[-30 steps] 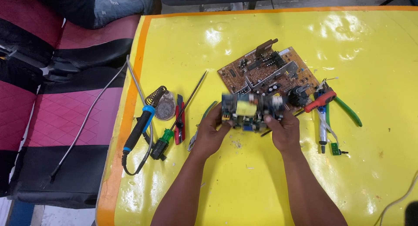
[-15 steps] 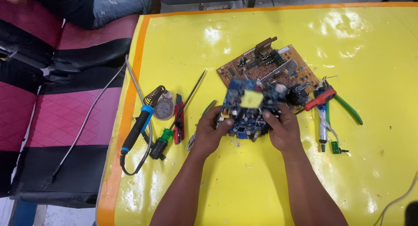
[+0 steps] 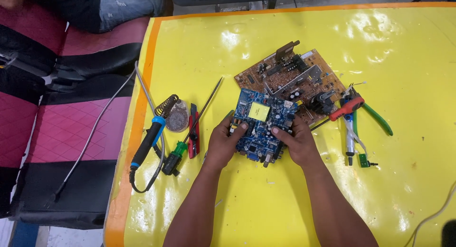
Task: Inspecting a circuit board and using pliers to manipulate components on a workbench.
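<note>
Now tipped up flat to face us, the small blue circuit board (image 3: 260, 125) sits gripped by left hand (image 3: 223, 142) and right hand (image 3: 295, 141), nothing taken off yet.

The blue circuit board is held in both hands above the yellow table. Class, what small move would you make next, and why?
Probably lower the blue circuit board flat onto bare yellow table just in front. Both the left hand and right hand are gripping its edges, so neither can reach the green-handled screwdriver or soldering iron lying to the left.
</note>
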